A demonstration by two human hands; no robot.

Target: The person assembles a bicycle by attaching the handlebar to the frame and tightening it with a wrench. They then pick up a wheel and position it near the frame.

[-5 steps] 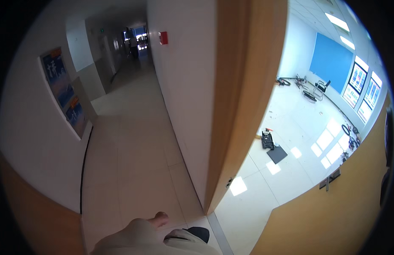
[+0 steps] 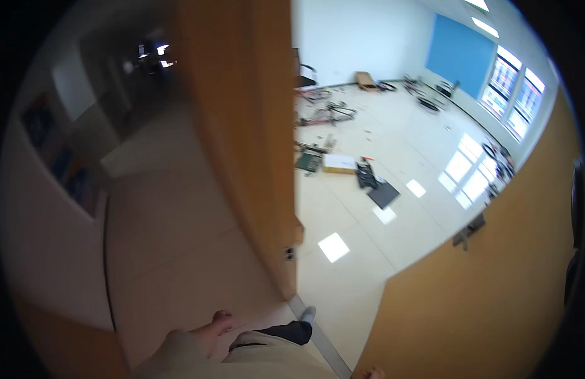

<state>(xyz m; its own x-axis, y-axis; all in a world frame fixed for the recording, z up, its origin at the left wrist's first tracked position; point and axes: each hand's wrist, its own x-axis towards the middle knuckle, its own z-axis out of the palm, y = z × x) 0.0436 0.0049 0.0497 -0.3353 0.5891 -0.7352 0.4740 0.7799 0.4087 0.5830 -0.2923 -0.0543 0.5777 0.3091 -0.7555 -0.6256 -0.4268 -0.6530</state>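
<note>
Your view has swung right since the earlier frame, so more of the bright room floor [image 2: 343,208] shows, and the door frame [image 2: 242,126] now stands left of centre. The door [image 2: 456,303] stands open at your right, its lever handle [image 2: 469,232] facing the room opening. A pale-topped box [image 2: 340,163] has come into sight beside the black tool case [image 2: 367,175], and your grey-shod foot [image 2: 309,314] now shows at the threshold strip [image 2: 324,346]. Your left forearm reaches up and rightward from the lower edge, its hand [image 2: 222,320] over the corridor floor [image 2: 172,265], fingers looking curled; you cannot tell how tight that grip is. Your right hand [image 2: 373,374] newly peeks in beside the door's lower edge; its grip and any contact cannot be told.
</note>
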